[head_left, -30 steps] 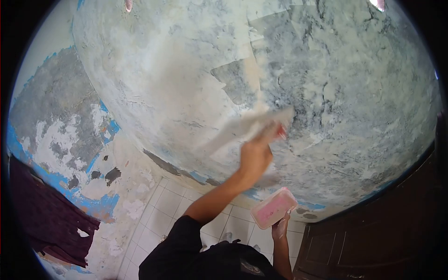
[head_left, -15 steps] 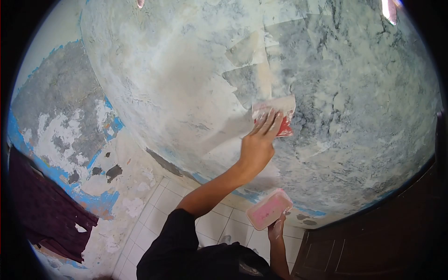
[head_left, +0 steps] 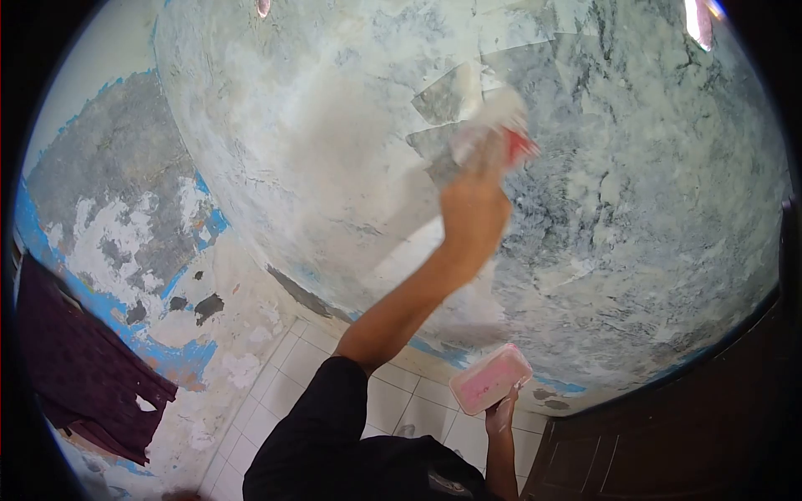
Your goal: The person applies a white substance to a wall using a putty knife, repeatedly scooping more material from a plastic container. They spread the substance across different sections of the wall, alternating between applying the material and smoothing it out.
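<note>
My left hand (head_left: pixel 476 200) is raised against the wall (head_left: pixel 635 225), its fingers wrapped over a red putty scraper (head_left: pixel 520 146) with a wide pale blade. Motion smears both the fingers and the blade. Around the scraper the wall is patchy grey and white, with a smooth pale coat on the left and darker streaks on the right. Lower down, my right hand (head_left: pixel 501 412) grips a shallow rectangular pink tub (head_left: pixel 491 380) by its near right side. Whitish-pink residue coats the inside of the tub, and there are white smears on that hand.
On the left, an adjoining wall (head_left: pixel 100 159) shows grey patches and flaking blue paint. A dark purple cloth (head_left: pixel 92 359) hangs there. White floor tiles (head_left: pixel 393 401) lie below, and a dark brown panelled wooden piece (head_left: pixel 618 442) stands at the lower right.
My left hand has moved up the wall with the scraper, which now blurs. The tub in my right hand has shifted slightly right and down in the view.
</note>
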The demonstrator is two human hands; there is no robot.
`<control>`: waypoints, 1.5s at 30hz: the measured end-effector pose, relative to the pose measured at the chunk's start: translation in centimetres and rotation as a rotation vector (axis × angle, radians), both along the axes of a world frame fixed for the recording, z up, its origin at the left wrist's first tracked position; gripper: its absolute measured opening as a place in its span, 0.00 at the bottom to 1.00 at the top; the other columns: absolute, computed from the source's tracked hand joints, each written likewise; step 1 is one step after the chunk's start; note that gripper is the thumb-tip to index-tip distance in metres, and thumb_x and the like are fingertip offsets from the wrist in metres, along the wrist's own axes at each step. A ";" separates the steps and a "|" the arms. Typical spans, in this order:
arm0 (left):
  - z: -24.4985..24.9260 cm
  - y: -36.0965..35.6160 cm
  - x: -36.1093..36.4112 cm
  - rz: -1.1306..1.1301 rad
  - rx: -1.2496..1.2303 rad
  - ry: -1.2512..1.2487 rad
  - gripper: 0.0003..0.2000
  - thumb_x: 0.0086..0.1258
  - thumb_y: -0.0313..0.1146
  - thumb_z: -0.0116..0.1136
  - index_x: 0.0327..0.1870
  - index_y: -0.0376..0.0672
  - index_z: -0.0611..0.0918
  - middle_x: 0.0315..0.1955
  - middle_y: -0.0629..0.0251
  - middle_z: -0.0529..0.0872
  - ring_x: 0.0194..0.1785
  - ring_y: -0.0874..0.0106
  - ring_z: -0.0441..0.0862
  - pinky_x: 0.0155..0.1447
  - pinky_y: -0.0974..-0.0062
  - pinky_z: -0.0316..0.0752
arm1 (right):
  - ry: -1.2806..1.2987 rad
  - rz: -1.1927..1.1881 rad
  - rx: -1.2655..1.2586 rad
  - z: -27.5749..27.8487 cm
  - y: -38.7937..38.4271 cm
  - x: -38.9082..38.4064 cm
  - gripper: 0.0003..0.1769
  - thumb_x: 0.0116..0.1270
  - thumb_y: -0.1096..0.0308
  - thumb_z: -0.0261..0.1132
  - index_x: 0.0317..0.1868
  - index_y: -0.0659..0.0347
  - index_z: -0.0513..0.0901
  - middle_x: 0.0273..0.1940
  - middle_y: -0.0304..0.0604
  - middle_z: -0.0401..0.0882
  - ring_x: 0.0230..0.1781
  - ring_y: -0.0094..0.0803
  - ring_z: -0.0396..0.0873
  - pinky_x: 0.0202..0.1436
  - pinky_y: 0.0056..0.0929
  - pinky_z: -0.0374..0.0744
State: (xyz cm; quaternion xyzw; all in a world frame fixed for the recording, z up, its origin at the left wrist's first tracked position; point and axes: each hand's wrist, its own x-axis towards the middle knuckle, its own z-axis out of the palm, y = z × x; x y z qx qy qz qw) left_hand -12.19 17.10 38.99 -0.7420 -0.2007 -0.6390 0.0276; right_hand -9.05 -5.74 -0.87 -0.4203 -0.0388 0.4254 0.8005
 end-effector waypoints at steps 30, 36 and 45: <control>3.1 3.4 -0.3 0.129 0.177 -0.165 0.34 0.53 0.12 0.54 0.67 0.40 0.77 0.60 0.47 0.82 0.39 0.52 0.88 0.38 0.65 0.83 | 0.031 0.007 0.034 1.7 -0.9 -0.3 0.33 0.78 0.38 0.49 0.72 0.49 0.64 0.63 0.36 0.73 0.64 0.34 0.75 0.65 0.41 0.78; 3.0 -1.8 -0.9 -0.219 0.034 0.010 0.34 0.54 0.12 0.52 0.68 0.38 0.75 0.63 0.38 0.78 0.53 0.40 0.84 0.53 0.58 0.83 | -0.019 -0.027 0.046 1.4 -0.9 -0.3 0.36 0.78 0.35 0.47 0.75 0.49 0.61 0.66 0.38 0.72 0.65 0.35 0.74 0.66 0.41 0.77; -2.7 -0.1 4.8 0.084 0.191 0.230 0.36 0.57 0.12 0.52 0.74 0.33 0.68 0.72 0.34 0.65 0.73 0.43 0.67 0.72 0.52 0.69 | -0.073 0.022 0.106 0.6 -0.7 1.0 0.35 0.78 0.35 0.47 0.75 0.48 0.62 0.66 0.36 0.72 0.65 0.34 0.74 0.66 0.40 0.77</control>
